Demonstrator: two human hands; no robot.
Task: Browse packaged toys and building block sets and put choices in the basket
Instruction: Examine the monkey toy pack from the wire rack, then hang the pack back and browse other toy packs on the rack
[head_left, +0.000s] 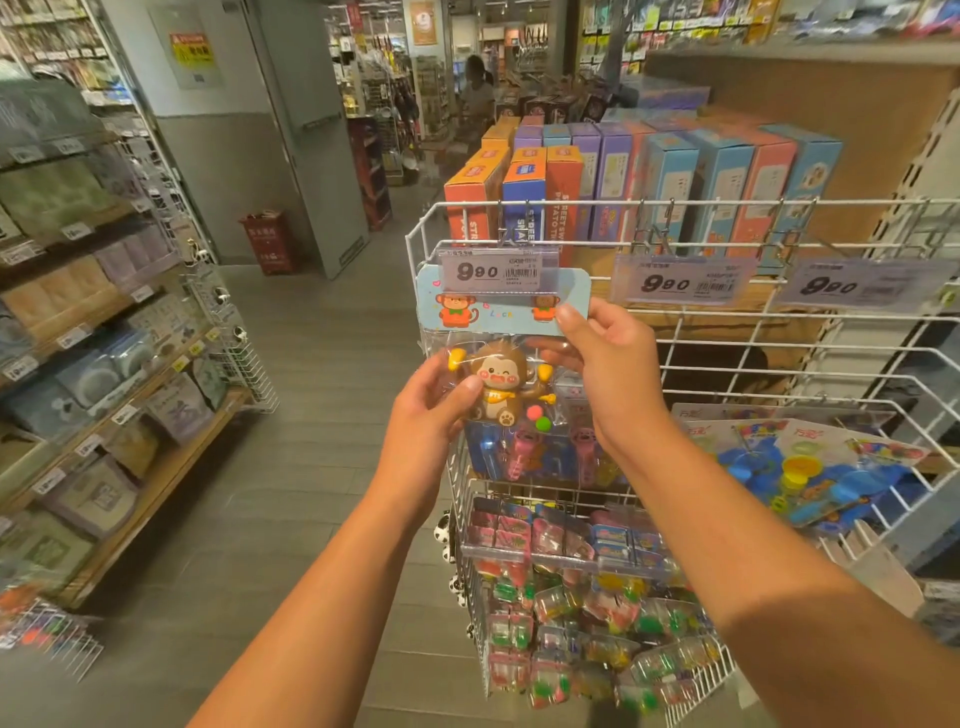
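Wire rack (519, 208) behind: monkey toy pack (498, 364) pinched between left hand (431, 405), right hand (608, 364).

Two hands (436, 410); one monkey toy pack (498, 364); three price tags (683, 280).

Warm overhead store light reaches me evenly; glare whitens the price tag (497, 270) sleeve. Beyond the tag, the far aisle blurs soft. Left of it, shelves bow with wide-angle distortion; floor shadows stay faint.
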